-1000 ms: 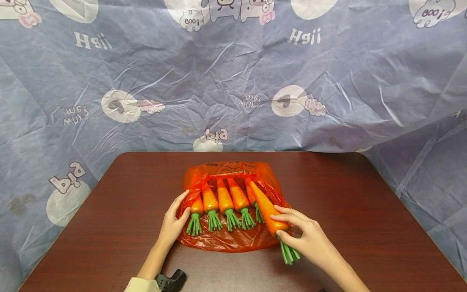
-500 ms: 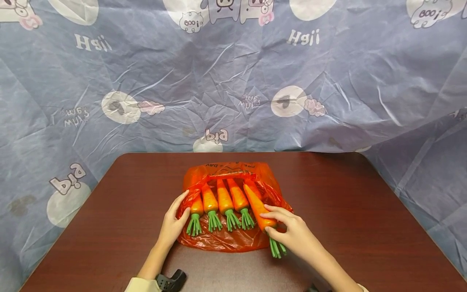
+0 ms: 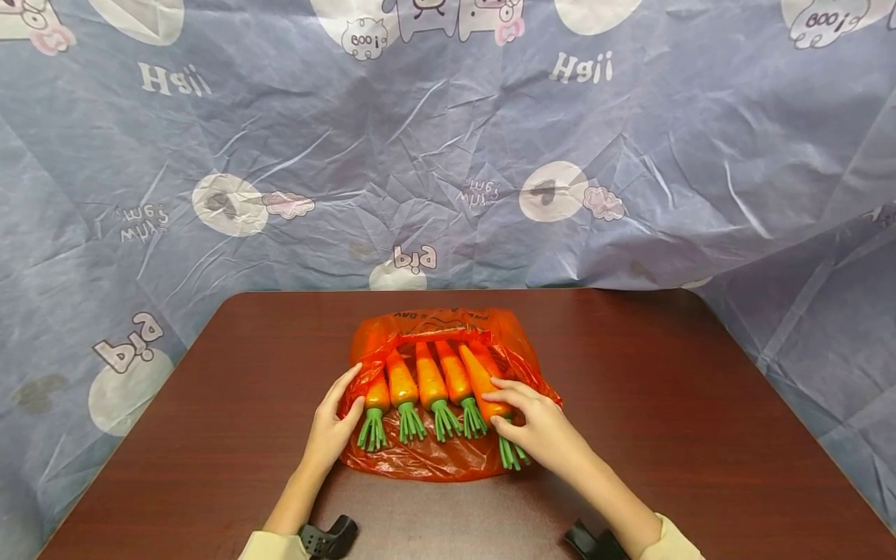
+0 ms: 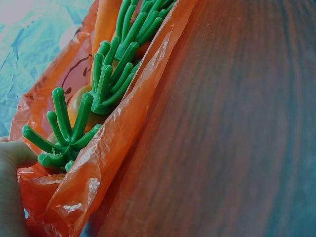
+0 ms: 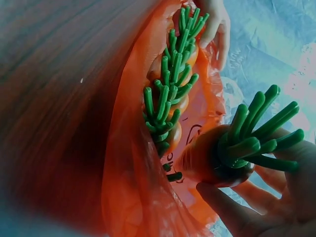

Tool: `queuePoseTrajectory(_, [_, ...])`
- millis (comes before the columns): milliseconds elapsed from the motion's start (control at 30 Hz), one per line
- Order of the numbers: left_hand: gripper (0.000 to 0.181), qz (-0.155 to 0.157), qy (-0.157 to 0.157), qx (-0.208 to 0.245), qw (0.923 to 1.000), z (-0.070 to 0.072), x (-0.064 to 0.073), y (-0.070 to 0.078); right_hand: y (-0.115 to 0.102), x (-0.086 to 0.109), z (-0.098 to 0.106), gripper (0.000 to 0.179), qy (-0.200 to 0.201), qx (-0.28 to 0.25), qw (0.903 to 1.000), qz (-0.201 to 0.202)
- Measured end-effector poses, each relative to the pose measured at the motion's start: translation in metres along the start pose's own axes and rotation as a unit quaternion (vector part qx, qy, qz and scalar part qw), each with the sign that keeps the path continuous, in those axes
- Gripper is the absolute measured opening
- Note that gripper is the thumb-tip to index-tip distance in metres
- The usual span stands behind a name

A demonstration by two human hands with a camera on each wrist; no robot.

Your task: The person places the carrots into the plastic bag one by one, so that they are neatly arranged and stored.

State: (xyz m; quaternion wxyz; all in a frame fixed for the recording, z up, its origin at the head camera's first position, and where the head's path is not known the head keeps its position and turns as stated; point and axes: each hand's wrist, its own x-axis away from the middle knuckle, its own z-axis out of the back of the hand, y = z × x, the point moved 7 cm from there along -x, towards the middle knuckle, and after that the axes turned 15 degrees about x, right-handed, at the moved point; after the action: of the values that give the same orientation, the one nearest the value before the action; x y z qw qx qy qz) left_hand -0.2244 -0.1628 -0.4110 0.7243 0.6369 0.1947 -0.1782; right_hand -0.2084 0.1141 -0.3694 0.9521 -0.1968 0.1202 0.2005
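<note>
A translucent orange-red plastic bag lies on the table with its mouth toward me. Several orange carrots with green stubby tops rest side by side in it, tips pointing inward. My left hand holds the bag's left edge, with thumb and fingers at the rim beside the leftmost carrot. In my right hand, thumb and fingers grip another carrot near its thick end. This one slants into the mouth at the right and overlaps a carrot beneath it. Its green top sticks out toward the right wrist camera.
The dark red-brown wooden table extends around the bag on all sides. Behind its far edge hangs a wrinkled blue-grey printed cloth. Black straps sit at both wrists, next to pale sleeves.
My right hand has moved left and farther in with its carrot, from the bag's right edge into the mouth beside the other carrots. The left hand has kept its place on the bag.
</note>
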Motion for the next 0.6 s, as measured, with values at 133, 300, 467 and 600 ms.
queuePoseTrajectory(133, [0.047, 0.001, 0.002, 0.0, 1.0, 0.0, 0.0, 0.0, 0.0, -0.007, -0.005, 0.03, -0.004, 0.003, 1.0, -0.005])
queuePoseTrajectory(300, [0.047, -0.004, 0.003, 0.0, 1.0, 0.0, 0.0, 0.001, -0.001, -0.015, -0.012, 0.03, -0.017, 0.008, 0.9998, -0.011])
queuePoseTrajectory(467, [0.047, -0.006, 0.003, 0.0, 1.0, 0.0, 0.0, 0.002, -0.001, -0.023, -0.019, 0.03, -0.033, 0.014, 0.9991, -0.021])
queuePoseTrajectory(600, [0.047, -0.008, 0.002, 0.0, 1.0, 0.0, 0.0, 0.002, -0.002, -0.029, -0.022, 0.031, -0.037, 0.017, 0.9988, -0.026])
